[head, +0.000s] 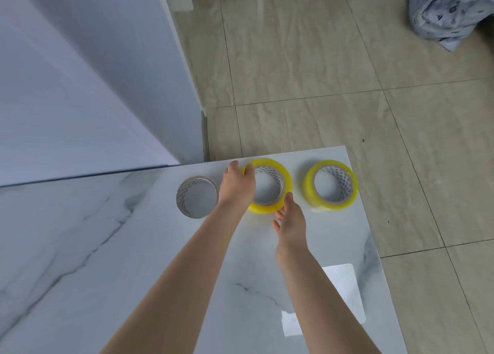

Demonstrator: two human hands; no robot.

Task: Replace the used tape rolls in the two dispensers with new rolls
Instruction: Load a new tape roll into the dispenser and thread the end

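Observation:
Two full yellow tape rolls lie flat near the far edge of the white marble table [107,246]. My left hand [236,185] lies over the left rim of the middle roll [284,190], fingers curled on it. My right hand [290,220] is at that roll's near edge, fingers apart, one fingertip touching it. The second yellow roll [307,190] lies untouched to the right. An almost bare cardboard core [196,197], a used roll, stands to the left of my left hand. No dispenser is in view.
The table's right edge drops to a beige tiled floor [347,86]. A white wall or cabinet panel [93,73] rises behind the table at left. A crumpled grey bag [449,11] lies on the floor at far right.

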